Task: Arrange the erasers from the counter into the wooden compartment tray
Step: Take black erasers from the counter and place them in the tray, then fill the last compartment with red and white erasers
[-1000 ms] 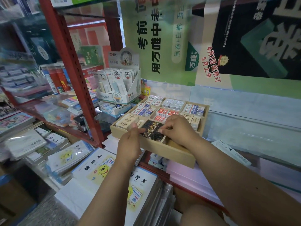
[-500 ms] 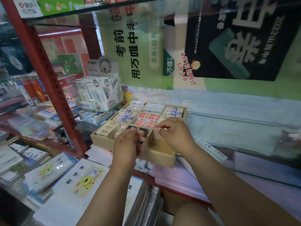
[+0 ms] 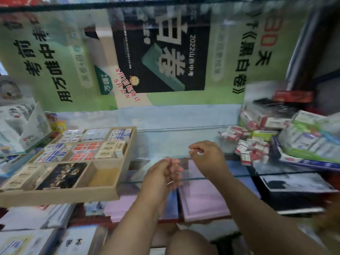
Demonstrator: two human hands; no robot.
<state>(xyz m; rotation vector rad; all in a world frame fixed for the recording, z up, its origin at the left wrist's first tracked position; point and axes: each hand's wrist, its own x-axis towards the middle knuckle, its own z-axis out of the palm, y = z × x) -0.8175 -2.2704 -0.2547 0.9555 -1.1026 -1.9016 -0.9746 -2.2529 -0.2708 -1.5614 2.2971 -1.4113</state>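
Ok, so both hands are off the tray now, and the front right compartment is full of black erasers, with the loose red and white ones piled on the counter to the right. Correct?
Not quite. In the head view the wooden tray's front right compartment is bare; the black erasers fill the front middle one. The rest holds: left hand and right hand are off the tray, and the red and white erasers lie piled on the counter to the right.

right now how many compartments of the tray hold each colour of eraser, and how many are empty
Wooden tray, compartments by content:
blue-and-white packs: 4
red-and-white packs: 1
cream packs: 2
black packs: 1
empty compartment: 1
Total: 9 compartments
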